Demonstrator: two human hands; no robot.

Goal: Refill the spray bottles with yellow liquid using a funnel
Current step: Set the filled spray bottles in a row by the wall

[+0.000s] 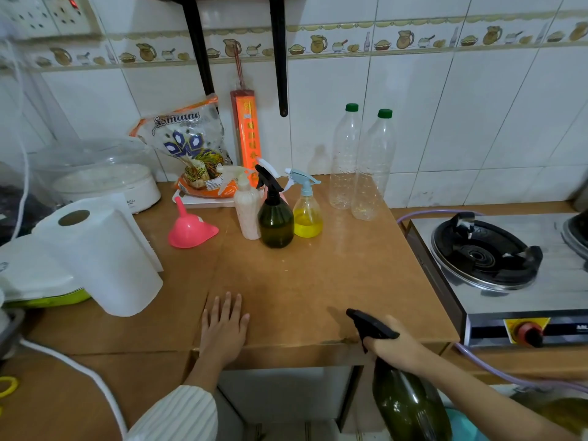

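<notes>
My right hand (393, 345) grips the neck of a dark green spray bottle (410, 405) with a black trigger head, held below the table's front edge. My left hand (224, 326) lies flat, fingers straight, on the brown table (318, 281). At the back of the table stand three spray bottles: a white one (247, 208), a dark green one (275, 221) with a black head, and a clear one (307, 214) with a blue head, about a third full of yellow liquid. A pink funnel (191, 230) rests mouth down to their left.
Two clear plastic bottles (359, 163) with green caps stand by the tiled wall. A paper towel roll (105, 259) lies at left, with a rice bag (191, 144) and a white cooker (108, 183) behind. A gas stove (486, 259) sits to the right.
</notes>
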